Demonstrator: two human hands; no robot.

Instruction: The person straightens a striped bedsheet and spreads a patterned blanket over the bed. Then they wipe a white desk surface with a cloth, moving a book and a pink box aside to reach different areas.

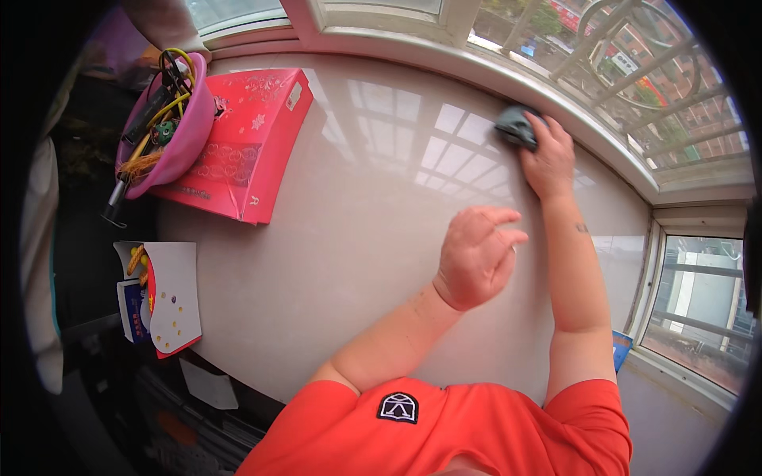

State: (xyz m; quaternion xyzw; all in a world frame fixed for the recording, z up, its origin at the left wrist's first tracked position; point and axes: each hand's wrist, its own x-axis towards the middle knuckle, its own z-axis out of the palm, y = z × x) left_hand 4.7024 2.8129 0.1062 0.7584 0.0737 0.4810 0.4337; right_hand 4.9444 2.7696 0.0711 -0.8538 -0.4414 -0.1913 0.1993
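Note:
At the far right of the glossy pale windowsill (333,256), my right hand (550,154) grips a bunched dark grey-green cloth (517,127). The cloth is pressed on the surface close to the white window frame (601,146). My left hand (481,257) is above the middle of the sill, fingers bent and apart, with nothing in it. Its palm side is partly hidden.
A pink plastic basin (205,128) holding cables and small items leans on a red box (256,143) at the left. Nearer me stand a white paper holder (172,297) and a blue box (132,312). A blue item (621,350) is by my right arm.

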